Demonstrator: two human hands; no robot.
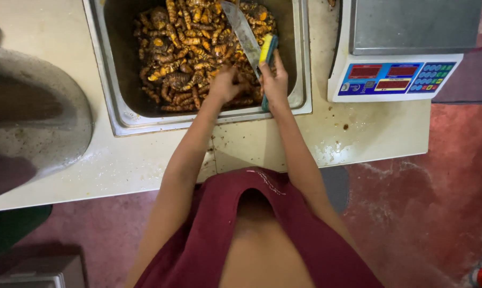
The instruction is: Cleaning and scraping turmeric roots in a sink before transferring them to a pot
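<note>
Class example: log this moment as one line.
left hand: on turmeric roots | right hand: grips knife | steel tray holds roots

Only screen stuff here: white electronic scale (396,50) on the table's (118,160) far right corner, blue front panel (396,78) with three red rectangular displays and a coloured keypad.

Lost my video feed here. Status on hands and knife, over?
Right hand grips knife, blade up. Left hand down in turmeric roots inside steel tray. Nothing blocking; scale off right.
</note>
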